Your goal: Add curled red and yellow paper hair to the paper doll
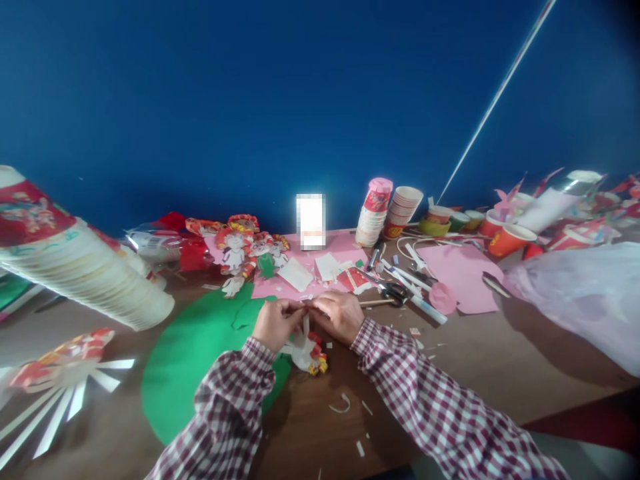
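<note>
Both hands meet in the middle of the head view, above a small paper cutout figure [303,355] with red and yellow edges. My left hand [273,324] pinches the thin upper part of this cutout between thumb and forefinger. From the other side, my right hand [344,315] is closed at the same spot, its fingertips against the left ones; part of the grip is hidden. Under the left forearm lies a large green paper sheet [173,373]. Several more paper cutout figures [235,252] are heaped just beyond it.
Pink paper [340,247] lies beyond the hands, with scissors [395,292] and markers [429,311] to its right. Stacked paper cups [373,217] stand behind; a bigger cup stack [105,270] leans at left. A plastic bag [580,293] bulges at right. Paper scraps [360,448] litter the brown table.
</note>
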The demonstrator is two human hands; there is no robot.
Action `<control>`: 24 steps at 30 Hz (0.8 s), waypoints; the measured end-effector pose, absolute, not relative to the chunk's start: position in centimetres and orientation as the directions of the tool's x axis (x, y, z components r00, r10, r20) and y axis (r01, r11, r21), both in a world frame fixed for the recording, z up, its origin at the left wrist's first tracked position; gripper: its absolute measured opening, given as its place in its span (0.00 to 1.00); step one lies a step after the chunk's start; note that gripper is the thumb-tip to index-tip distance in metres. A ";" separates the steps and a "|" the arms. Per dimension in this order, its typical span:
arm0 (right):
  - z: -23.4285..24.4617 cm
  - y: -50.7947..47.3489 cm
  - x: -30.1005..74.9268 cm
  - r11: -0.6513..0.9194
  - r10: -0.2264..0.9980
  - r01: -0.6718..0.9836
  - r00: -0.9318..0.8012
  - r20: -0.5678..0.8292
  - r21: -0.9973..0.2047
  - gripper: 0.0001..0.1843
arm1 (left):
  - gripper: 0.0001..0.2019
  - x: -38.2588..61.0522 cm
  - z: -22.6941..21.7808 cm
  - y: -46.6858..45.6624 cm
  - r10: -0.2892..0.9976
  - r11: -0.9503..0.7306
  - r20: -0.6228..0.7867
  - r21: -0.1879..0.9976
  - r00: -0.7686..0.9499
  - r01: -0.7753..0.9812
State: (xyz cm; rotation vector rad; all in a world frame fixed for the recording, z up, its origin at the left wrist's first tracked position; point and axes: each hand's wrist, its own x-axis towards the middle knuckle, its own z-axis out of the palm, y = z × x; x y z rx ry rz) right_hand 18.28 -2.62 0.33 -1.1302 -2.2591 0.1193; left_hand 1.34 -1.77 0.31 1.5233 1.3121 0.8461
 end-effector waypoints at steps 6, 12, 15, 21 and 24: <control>0.6 -2.6 18.4 0.654 0.729 0.701 -0.482 0.486 -0.285 0.11 | 0.14 1.5 0.7 -1.9 0.977 -0.010 -0.067 0.932 0.201 0.363; 0.8 -2.7 18.3 0.654 0.723 0.698 -0.463 0.512 -0.292 0.09 | 0.15 1.5 0.7 -1.8 0.960 -0.091 -0.020 0.922 0.280 0.377; 0.9 -2.7 18.2 0.660 0.720 0.687 -0.461 0.519 -0.304 0.09 | 0.13 1.4 0.5 -1.8 0.960 -0.078 -0.037 0.916 0.277 0.394; 0.9 -2.8 18.3 0.666 0.719 0.680 -0.476 0.506 -0.307 0.09 | 0.10 1.5 0.7 -1.8 0.955 -0.007 -0.108 0.922 0.277 0.386; 0.9 -2.7 18.4 0.673 0.714 0.671 -0.482 0.509 -0.309 0.09 | 0.09 1.6 1.1 -1.9 0.952 0.014 -0.131 0.923 0.278 0.386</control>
